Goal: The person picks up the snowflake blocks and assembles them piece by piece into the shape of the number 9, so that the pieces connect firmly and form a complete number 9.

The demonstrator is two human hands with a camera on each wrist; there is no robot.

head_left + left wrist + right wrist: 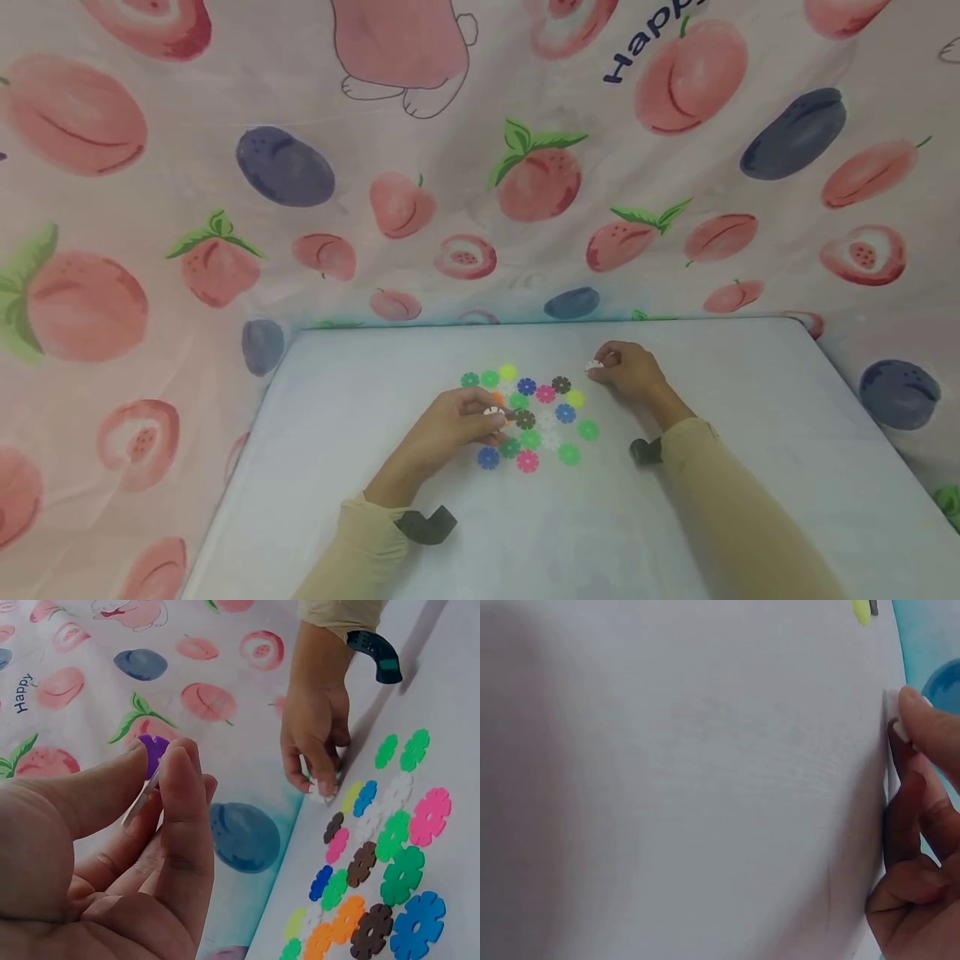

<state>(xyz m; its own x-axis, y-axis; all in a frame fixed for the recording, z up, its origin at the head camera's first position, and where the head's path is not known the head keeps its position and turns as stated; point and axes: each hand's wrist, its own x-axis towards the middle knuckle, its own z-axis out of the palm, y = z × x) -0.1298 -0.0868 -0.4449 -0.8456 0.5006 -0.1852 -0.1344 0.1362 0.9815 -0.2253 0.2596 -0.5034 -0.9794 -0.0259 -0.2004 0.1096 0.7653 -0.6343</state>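
Note:
My left hand [453,427] is raised over the left side of a loose group of notched plastic discs. Between its thumb and fingers it pinches a purple disc [153,753] and a white disc [139,802], set at an angle to each other; whether they are joined I cannot tell. Right of the group, my right hand [636,373] pinches another white disc [593,365] with thumb and fingertips, low at the tabletop. In the right wrist view the fingers largely cover this disc.
Green, blue, pink [527,461], orange, brown, yellow and white discs lie spread mid-table. The white tabletop [322,475] ends at a fruit-printed cloth [420,150] behind. Dark straps [426,526] hang at both wrists.

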